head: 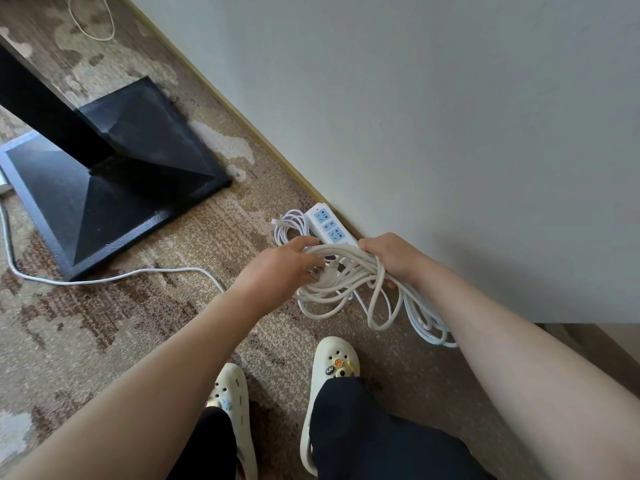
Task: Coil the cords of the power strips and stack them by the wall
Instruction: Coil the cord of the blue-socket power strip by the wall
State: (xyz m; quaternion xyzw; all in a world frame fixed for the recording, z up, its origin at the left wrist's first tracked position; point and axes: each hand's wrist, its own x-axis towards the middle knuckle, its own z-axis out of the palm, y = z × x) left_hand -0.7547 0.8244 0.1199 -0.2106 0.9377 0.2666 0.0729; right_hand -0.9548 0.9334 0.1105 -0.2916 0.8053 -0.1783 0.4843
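Note:
A white power strip (326, 224) with blue sockets lies on the carpet against the wall, its own thin cord (289, 225) looped beside it. Just above the floor I hold a loose bundle of thick white cord (349, 275). My right hand (391, 256) grips the right side of the bundle, and several loops hang down below it. My left hand (282, 268) holds the left side, fingers curled over the cord by its white plug (323, 276). Whatever strip belongs to this bundle is hidden.
A black stand base (114, 174) sits on the patterned carpet to the left. A white cable (114, 277) runs across the floor past it. A thin beige loop (91, 17) lies at the top left. My two cream clogs (332, 375) stand below the bundle.

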